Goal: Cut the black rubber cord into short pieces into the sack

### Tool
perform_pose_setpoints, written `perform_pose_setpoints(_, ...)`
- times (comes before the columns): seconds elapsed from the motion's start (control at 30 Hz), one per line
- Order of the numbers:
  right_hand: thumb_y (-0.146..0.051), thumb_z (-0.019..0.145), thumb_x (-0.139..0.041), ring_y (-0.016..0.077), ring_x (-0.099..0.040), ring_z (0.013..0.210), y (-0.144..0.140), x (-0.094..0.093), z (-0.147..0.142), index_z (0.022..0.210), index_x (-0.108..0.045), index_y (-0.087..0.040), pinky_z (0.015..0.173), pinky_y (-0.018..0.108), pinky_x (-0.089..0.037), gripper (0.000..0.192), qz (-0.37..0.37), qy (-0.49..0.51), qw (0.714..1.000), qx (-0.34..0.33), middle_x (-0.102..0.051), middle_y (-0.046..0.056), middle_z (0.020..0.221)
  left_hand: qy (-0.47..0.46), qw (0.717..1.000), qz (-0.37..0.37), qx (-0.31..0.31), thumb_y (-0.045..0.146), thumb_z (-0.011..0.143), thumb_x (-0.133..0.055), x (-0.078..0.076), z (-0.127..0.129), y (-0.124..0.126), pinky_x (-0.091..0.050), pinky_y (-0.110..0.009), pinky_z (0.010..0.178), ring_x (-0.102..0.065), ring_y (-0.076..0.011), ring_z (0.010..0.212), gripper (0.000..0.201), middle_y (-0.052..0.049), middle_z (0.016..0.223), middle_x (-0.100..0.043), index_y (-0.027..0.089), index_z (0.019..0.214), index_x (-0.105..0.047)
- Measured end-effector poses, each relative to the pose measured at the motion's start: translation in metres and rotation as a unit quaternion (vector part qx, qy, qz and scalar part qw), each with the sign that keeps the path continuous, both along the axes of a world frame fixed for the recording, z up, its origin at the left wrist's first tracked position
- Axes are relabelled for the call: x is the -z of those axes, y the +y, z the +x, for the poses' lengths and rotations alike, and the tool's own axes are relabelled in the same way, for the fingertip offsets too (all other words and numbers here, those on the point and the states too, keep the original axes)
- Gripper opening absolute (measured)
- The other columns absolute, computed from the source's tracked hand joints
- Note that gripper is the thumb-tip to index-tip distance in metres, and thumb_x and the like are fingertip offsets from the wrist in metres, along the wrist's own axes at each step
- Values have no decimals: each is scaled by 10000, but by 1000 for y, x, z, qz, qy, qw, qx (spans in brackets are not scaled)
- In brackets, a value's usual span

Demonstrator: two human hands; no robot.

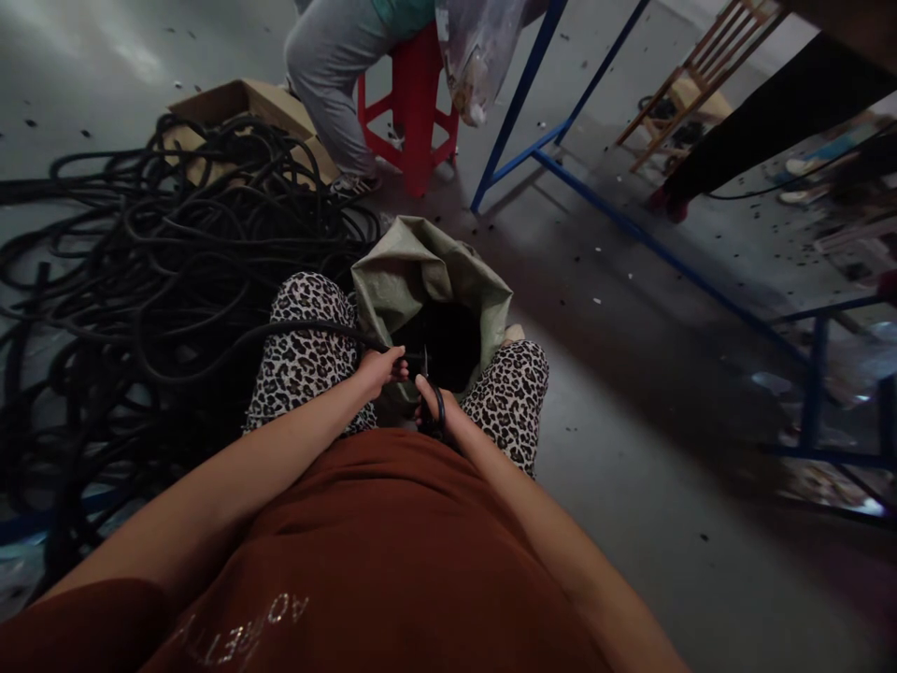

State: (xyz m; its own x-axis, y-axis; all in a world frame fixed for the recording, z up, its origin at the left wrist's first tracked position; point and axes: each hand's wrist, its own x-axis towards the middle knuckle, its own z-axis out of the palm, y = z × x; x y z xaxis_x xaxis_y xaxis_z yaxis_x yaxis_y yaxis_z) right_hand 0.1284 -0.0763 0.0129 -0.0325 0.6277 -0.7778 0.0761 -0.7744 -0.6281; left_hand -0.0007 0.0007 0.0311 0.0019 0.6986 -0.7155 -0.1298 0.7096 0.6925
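My left hand (383, 370) is closed round a black rubber cord (308, 327) that runs over my left knee from the left. The cord's end pokes out past my fingers toward the scissors. In my right hand (435, 402) is a pair of scissors (425, 363) with black handles, blades pointing up at the cord's end; whether the blades touch it I cannot tell. Between my knees an olive woven sack (392, 271) stands with its mouth wide, just beyond both hands. Its inside is dark, so the contents are hidden.
A large tangle of black cord (210, 243) spreads over the floor at left, partly over a cardboard box (273, 103). Ahead, a person sits on a red plastic stool (417, 112). A blue metal frame (603, 201) and a wooden chair (701, 75) stand at right.
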Motion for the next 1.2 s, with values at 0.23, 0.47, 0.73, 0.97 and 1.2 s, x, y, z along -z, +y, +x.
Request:
perform_pose_setpoints(0.23,-673,838,-445,116,-513,328,-2,4,0,784,-551,-127,331,199,-405,560,18,-25,1000,-1,-533,2,475,-10,1000,-4,0,224,767,-625,3,1,-1,-499,-244,464,-552,-111,418,146,-31,542,-587,126,711,-534)
perform_pose_setpoints(0.47,-671,852,-420,108,-491,303,-3,1,0,722,-554,-124,306,185,-371,578,31,-78,996,-38,-510,3,434,-23,1000,-4,16,207,792,-592,5,2,-2,-502,-250,458,-553,-112,417,128,-25,547,-583,124,723,-522)
perform_pose_setpoints(0.73,-631,867,-434,112,-479,292,-5,5,1,687,-570,-123,305,188,-347,557,35,-97,993,-53,-497,3,420,-20,999,-3,28,207,808,-585,9,2,-2,-504,-242,461,-558,-111,419,123,-27,533,-582,124,739,-525)
perform_pose_setpoints(0.97,-590,871,-468,108,-461,285,-5,-3,0,626,-557,-134,312,196,-338,525,21,-105,992,-60,-475,-1,411,-13,999,-9,30,206,810,-586,6,3,-1,-504,-240,459,-552,-106,416,129,-27,526,-580,124,733,-524)
perform_pose_setpoints(1.2,-542,880,-492,90,-438,281,-4,-2,1,636,-537,-137,306,188,-342,475,5,-109,994,-12,-477,-6,423,-6,1000,-4,18,211,806,-590,8,2,1,-503,-251,453,-555,-115,420,141,-27,531,-578,130,720,-515)
